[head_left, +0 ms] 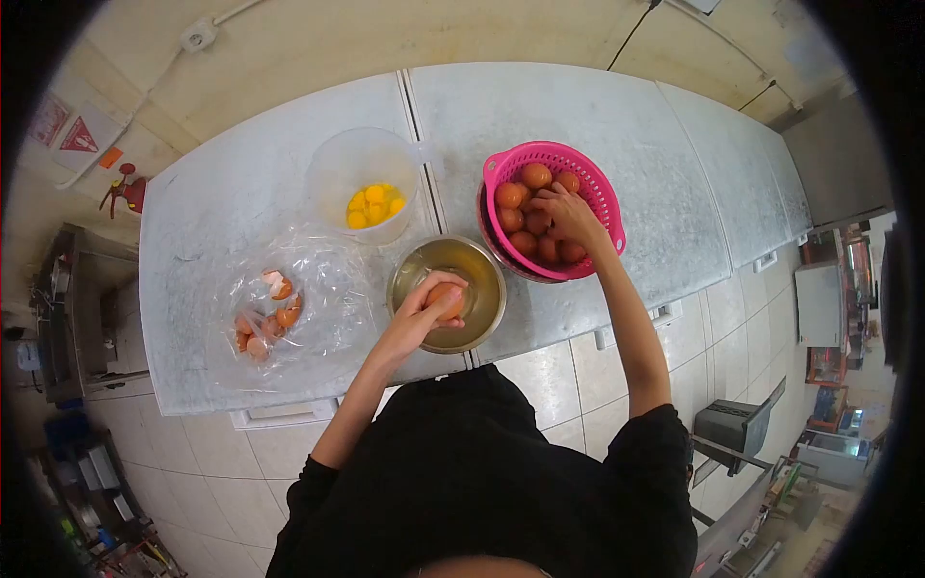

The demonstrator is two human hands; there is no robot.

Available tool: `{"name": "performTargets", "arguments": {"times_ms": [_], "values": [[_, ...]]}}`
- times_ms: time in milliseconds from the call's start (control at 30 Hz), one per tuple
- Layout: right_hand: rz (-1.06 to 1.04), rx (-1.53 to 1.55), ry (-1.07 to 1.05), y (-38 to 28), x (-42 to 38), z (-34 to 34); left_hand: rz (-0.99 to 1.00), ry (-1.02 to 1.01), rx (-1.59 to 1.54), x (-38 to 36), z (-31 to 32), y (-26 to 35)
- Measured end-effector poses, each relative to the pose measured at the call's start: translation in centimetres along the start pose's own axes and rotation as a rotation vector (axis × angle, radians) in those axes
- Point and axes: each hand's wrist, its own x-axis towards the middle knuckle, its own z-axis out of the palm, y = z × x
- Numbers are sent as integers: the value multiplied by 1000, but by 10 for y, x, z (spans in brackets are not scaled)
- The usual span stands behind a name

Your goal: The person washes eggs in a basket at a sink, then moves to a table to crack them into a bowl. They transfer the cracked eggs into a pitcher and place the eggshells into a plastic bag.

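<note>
My left hand [429, 310] is wrapped round a brown egg [445, 301] above a metal bowl [493, 323], near the table's front edge. Over to the right, my right hand [568, 214] reaches into a pink colander [601, 197] filled with brown eggs [511, 222]. Its fingers are spread and bent down over the eggs, touching them; their tips are partly hidden. Behind the bowl stands a clear plastic container [332, 169] with several raw yolks [374, 205] at its bottom.
A clear plastic bag [332, 289] lies at the left with broken eggshells [279, 313] on or in it. Light-grey tabletops [617, 106] meet at a dark seam by the container. A wall runs along the back; a dark bin [729, 429] stands on the tiled floor at right.
</note>
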Motion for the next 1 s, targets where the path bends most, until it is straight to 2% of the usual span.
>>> {"name": "performTargets", "arguments": {"times_ms": [100, 167, 200, 267, 400, 467, 500, 567, 600, 633, 733, 767, 800, 833, 900, 933, 1000], "values": [[-107, -117, -65, 6, 5, 1, -29, 36, -76, 2, -3, -10], [-217, -97, -13, 10, 8, 3, -51, -2, -307, 2, -5, -13], [-217, -97, -12, 13, 8, 2, -50, -1, -307, 2, -5, -13], [-158, -86, -186, 8, 9, -15, -36, 22, -339, 1, -4, -14], [-168, 51, -136, 15, 9, -13, -37, 13, -333, -2, -2, -8], [-221, 256, 6, 13, 6, -15, -51, 61, -338, -4, 3, 1], [-223, 257, 4, 11, 2, -15, -51, 63, -339, -3, 1, -3], [1, 617, 77, -4, -7, -27, -18, 59, -300, 2, -7, -16], [-2, 618, 74, -14, -12, -31, -17, 62, -303, 4, -9, -19], [8, 743, 145, -26, -17, -35, -27, 49, -356, 5, -11, -21], [67, 1049, 404, -97, -29, -53, -20, 46, -415, 10, -17, -28], [103, 1319, 418, -125, -32, -52, -3, 44, -416, 11, -18, -30], [130, 1188, 421, -147, -38, -49, -4, 55, -420, 11, -14, -26], [126, 1194, 414, -167, -39, -43, 1, 70, -442, 11, -7, -19], [-1, 842, 530, -194, -40, -32, 3, 89, -462, 8, -1, -14], [-2, 846, 531, -197, -41, -33, 2, 92, -450, 7, -1, -13], [120, 852, 680, -201, -42, -38, 8, 97, -437, 6, 1, -7]]}}
